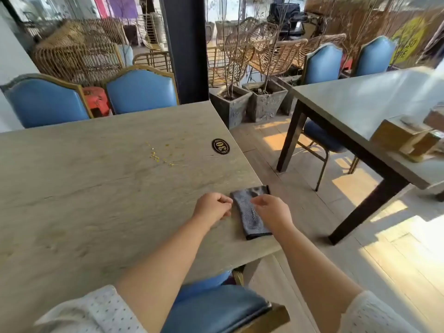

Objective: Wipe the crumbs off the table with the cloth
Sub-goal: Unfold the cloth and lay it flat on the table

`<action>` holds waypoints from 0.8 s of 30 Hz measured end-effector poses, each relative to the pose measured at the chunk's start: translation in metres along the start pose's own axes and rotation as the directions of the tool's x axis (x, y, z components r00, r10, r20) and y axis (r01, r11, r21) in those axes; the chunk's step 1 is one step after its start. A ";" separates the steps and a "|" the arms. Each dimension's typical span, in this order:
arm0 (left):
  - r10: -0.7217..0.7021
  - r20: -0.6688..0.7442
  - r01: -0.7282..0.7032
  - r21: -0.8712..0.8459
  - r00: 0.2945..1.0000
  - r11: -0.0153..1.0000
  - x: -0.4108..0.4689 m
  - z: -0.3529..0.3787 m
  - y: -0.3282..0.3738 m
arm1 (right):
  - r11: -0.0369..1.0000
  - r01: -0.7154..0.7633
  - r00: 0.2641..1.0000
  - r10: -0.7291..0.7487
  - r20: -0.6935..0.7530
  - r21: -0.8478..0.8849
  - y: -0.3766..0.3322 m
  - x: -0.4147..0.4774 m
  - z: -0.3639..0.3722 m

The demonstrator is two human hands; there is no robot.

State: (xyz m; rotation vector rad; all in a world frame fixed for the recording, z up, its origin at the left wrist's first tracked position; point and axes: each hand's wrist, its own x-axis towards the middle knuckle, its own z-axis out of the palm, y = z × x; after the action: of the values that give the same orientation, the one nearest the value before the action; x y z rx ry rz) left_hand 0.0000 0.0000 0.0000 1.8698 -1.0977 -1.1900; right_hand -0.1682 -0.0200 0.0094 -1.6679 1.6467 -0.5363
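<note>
A person seated at a pale wood-grain table [72, 188] reaches with both bare hands toward a folded dark grey cloth [249, 212] lying flat near the table's right-hand edge. The left hand [212, 207] rests on the tabletop just beside the cloth's left border, fingers curled in toward the palm around nothing visible. The right hand [272, 211] hovers over the cloth's right side with fingers loosely bent; whether the fingertips have pinched the fabric cannot be told from this angle. A scatter of yellow crumbs [159, 156] lies well apart from the cloth, farther across the table, near an oval black number plaque [220, 146] (it appears to read 30).

The wiping itself looks not yet begun: the cloth appears undisturbed in its fold and the crumbs unswept. The risks from here are plain. The cloth sits close to the table's edge, so a careless tug could drag it off onto the floor. A stroke aimed toward that same edge would likely send the crumbs onto the floor or the blue chair [216, 306] below, and a wipe that skirts the plaque could leave bits lodged against its rim.
</note>
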 end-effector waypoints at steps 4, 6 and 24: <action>-0.126 -0.074 0.125 -0.013 0.989 0.992 0.035 0.027 -0.014 | 0.999 -0.041 0.999 0.040 -0.003 -0.030 0.013 0.019 0.008; -0.189 -0.109 0.182 -0.073 0.976 0.981 0.054 0.042 -0.026 | 0.998 -0.053 0.999 0.053 -0.001 -0.027 0.019 0.027 0.012; -0.096 -0.163 0.044 -0.296 0.982 0.954 0.028 0.038 0.018 | 0.986 0.044 0.999 -0.042 0.018 -0.162 0.004 0.057 0.009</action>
State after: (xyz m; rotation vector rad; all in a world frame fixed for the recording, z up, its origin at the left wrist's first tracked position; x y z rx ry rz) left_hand -0.0342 -0.0358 -0.0093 1.7565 -0.7216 -1.1327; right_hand -0.1589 -0.0735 -0.0100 -1.8242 1.6859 -0.4191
